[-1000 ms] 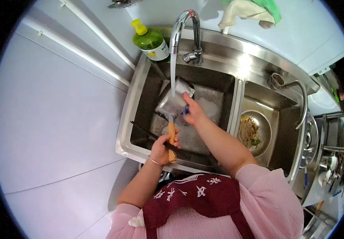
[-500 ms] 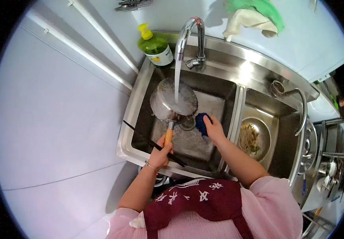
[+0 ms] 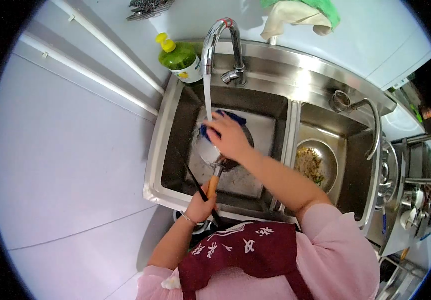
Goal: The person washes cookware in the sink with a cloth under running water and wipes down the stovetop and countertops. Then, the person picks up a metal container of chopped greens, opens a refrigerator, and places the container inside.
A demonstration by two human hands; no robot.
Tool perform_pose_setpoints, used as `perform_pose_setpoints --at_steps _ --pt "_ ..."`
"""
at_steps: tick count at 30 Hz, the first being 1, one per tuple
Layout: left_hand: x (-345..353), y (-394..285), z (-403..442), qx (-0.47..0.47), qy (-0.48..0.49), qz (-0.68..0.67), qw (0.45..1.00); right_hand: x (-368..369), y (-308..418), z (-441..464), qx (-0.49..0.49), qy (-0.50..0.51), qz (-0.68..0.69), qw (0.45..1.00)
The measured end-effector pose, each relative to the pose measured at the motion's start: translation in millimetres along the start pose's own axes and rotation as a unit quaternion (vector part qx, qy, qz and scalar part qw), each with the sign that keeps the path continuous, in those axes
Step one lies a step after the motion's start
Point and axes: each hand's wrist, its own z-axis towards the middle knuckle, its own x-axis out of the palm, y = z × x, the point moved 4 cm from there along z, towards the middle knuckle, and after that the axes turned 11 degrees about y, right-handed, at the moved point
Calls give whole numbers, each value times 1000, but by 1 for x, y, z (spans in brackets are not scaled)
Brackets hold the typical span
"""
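My left hand [image 3: 201, 205] grips the wooden handle [image 3: 213, 185] of a metal saucepan [image 3: 204, 151] in the left sink basin. A thin black stick [image 3: 191, 172] is held in the same hand, crossing the handle; its exact kind is unclear. My right hand [image 3: 229, 136] is over the pan with a dark blue scrubbing cloth [image 3: 234, 118] under its fingers, pressed against the pan. Water from the faucet [image 3: 207, 62] runs down onto the fingers and the pan. My right hand hides much of the pan.
A green soap bottle [image 3: 179, 59] with a yellow pump stands at the sink's back left corner. In the right basin [image 3: 343, 150] sits a round strainer [image 3: 329, 160] with food scraps. A beige and green cloth [image 3: 295, 19] hangs behind; utensils [image 3: 413, 217] lie at the right.
My right hand has brought the blue cloth leftward from beside the saucepan onto it, under the water. The saucepan has tilted, and the black stick has swung steeper in my left hand.
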Motion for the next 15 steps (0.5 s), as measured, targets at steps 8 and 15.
perform_pose_setpoints --at_steps 8,15 --pt "-5 -23 -12 -62 -11 59 996 12 -37 30 59 61 83 993" --pt "-9 -1 0 -41 7 84 996 9 0 -11 -114 76 2 991"
